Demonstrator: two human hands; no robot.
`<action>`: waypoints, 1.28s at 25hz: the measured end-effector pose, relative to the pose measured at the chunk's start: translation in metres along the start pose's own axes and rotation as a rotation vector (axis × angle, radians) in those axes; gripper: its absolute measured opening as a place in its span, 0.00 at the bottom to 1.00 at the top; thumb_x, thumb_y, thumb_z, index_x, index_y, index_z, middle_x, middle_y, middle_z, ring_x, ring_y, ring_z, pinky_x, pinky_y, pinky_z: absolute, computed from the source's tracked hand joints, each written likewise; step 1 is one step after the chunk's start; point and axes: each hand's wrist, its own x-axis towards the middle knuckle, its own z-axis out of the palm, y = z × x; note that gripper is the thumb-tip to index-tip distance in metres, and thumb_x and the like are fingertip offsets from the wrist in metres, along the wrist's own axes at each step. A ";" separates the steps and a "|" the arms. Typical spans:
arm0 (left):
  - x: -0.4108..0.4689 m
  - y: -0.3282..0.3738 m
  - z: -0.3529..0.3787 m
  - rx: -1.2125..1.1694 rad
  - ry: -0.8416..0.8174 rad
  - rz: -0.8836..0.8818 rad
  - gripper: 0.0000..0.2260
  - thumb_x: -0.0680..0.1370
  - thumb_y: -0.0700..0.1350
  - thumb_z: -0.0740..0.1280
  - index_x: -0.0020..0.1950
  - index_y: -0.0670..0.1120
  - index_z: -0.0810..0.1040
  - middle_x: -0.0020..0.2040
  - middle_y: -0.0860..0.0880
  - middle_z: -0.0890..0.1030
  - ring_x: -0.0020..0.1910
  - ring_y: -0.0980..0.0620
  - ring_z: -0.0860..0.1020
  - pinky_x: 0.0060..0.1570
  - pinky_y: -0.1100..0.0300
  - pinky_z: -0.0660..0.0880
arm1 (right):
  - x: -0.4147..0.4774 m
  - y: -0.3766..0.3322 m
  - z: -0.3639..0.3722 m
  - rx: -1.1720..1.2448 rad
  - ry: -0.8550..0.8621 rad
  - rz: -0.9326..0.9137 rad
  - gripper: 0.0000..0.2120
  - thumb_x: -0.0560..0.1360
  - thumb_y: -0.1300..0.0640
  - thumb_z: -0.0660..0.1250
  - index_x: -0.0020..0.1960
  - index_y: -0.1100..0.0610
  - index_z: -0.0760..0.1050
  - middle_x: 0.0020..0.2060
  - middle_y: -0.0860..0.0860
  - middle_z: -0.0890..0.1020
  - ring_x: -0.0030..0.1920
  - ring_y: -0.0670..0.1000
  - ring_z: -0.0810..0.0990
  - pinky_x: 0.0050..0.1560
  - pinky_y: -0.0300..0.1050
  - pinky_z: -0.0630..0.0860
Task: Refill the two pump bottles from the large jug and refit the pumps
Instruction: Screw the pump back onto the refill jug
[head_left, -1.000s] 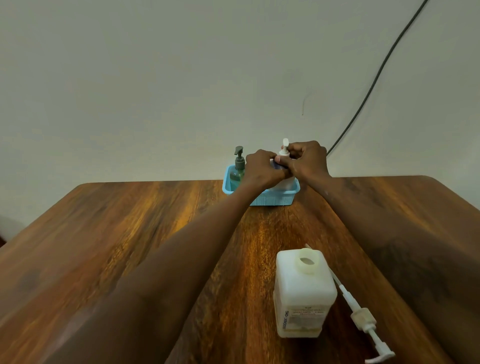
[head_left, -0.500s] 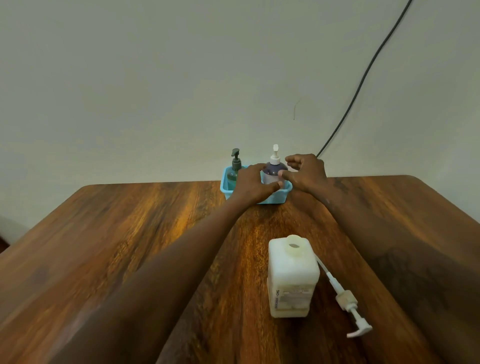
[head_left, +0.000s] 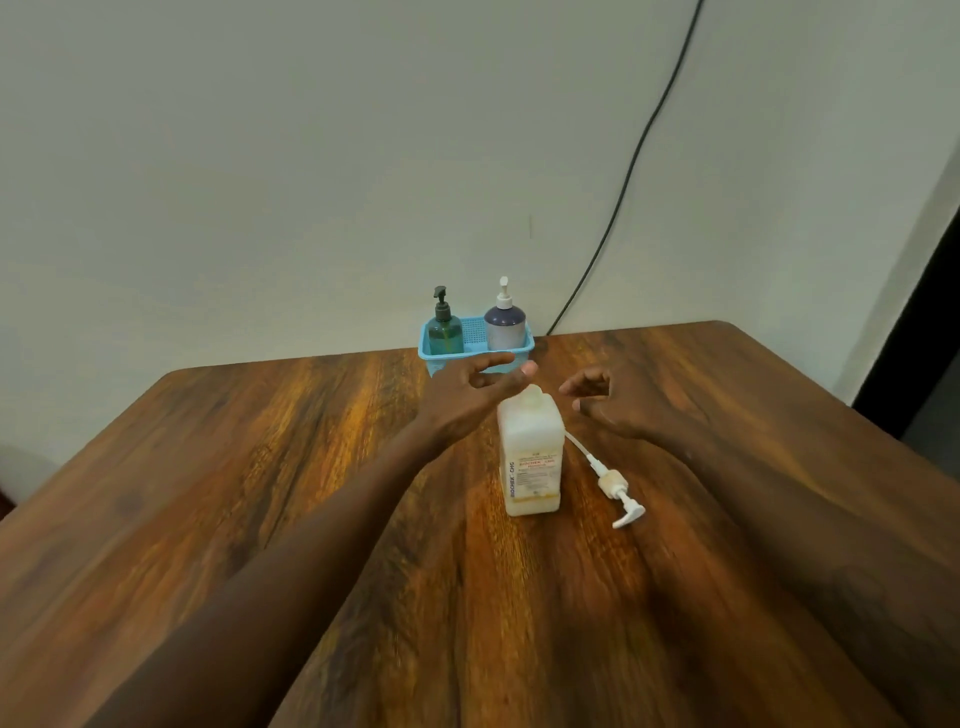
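Observation:
A green pump bottle (head_left: 445, 328) and a purple pump bottle (head_left: 504, 322) with a white pump stand upright in a small blue basket (head_left: 475, 351) at the table's far edge, both with pumps fitted. The large white jug (head_left: 530, 457) stands mid-table with its neck uncapped. Its long white pump (head_left: 609, 479) lies flat on the wood just right of it. My left hand (head_left: 475, 387) hovers open above and left of the jug's neck, fingers spread. My right hand (head_left: 602, 402) hangs to the jug's right with loosely curled fingers, holding nothing.
The wooden table (head_left: 260, 467) reaches to a pale wall. A black cable (head_left: 631, 171) runs down the wall behind the basket. A dark doorway (head_left: 919, 322) shows at the far right.
Both hands have let go of the purple bottle in the basket and drawn back toward me, now flanking the jug. The view has pulled back and tilted.

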 end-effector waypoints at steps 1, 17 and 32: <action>-0.011 0.003 0.001 -0.024 -0.033 0.017 0.34 0.71 0.71 0.71 0.72 0.57 0.77 0.69 0.51 0.81 0.62 0.54 0.80 0.62 0.53 0.79 | -0.011 0.002 -0.002 -0.023 -0.023 -0.008 0.08 0.77 0.64 0.72 0.53 0.55 0.85 0.50 0.49 0.85 0.50 0.49 0.83 0.57 0.45 0.82; -0.073 -0.004 -0.008 0.020 0.075 0.027 0.38 0.64 0.52 0.85 0.72 0.52 0.74 0.61 0.55 0.82 0.57 0.55 0.83 0.46 0.64 0.82 | -0.066 0.006 -0.002 -0.487 -0.321 -0.220 0.15 0.81 0.57 0.64 0.63 0.43 0.81 0.60 0.43 0.83 0.56 0.45 0.81 0.58 0.47 0.80; -0.091 -0.009 -0.047 0.271 0.222 -0.007 0.40 0.63 0.52 0.85 0.72 0.49 0.76 0.65 0.47 0.83 0.60 0.47 0.82 0.51 0.55 0.83 | -0.042 -0.128 -0.023 0.582 0.426 -0.280 0.10 0.82 0.54 0.67 0.60 0.58 0.79 0.49 0.53 0.86 0.45 0.52 0.88 0.44 0.50 0.85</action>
